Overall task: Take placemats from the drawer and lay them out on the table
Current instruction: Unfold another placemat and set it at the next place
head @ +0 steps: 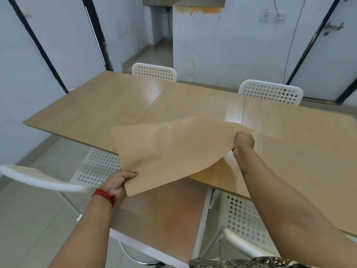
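Observation:
A thin tan placemat [170, 151] with a dotted texture hangs in the air over the near edge of the wooden table [100, 105]. It is bent and tilted. My left hand [118, 183], with a red band at the wrist, pinches its near left corner. My right hand [243, 142] grips its far right corner above the tabletop. A second mat of the same colour [301, 171] seems to lie flat on the table to the right of my right arm. Below the held mat a white-rimmed drawer [201, 225] stands pulled out, with a tan surface inside.
Two white perforated chairs [154, 72] [270, 91] stand at the table's far side. Two more sit on the near side, one at the left [38, 176] and one at the right [243, 221] beside the drawer. Pale walls and doors surround the table.

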